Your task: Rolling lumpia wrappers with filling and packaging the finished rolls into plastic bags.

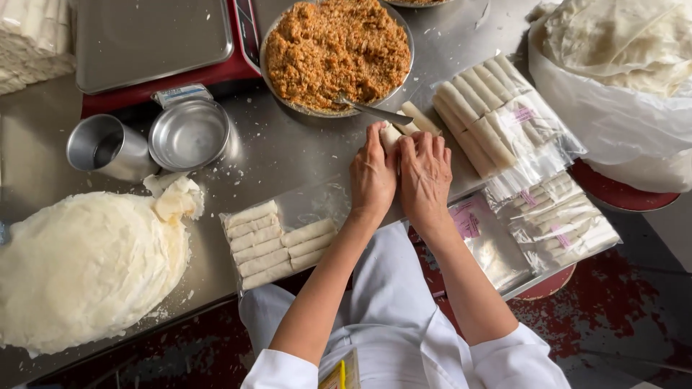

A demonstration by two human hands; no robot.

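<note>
Nearest me, at the table's near edge left of my arms, a clear plastic bag of pale finished rolls [277, 243] lies flat, rolls side by side in rows, likely parked there to stay within reach. Farther left, a big mound of thin white wrapper sheets [86, 266]. My left hand [373, 175] and right hand [425, 176] lie palm-down side by side on the steel tabletop [288, 155], fingers close together and pressed flat over the pale wrapper roll [404, 124] that I am forming. Only its far part shows beyond my fingertips, so the ends are hard to read; its long axis seems to run from near-left to far-right. Flat hands keep the wrapper tight, I judge. Just beyond, a metal spoon [371, 110] rests in the round metal bowl of orange-brown crumbly filling [336, 50], handle toward me for easy grabbing. Right of that, more bagged rolls [497, 119]. Far left: small steel cup [108, 146], shallow steel dish [189, 133].
</note>
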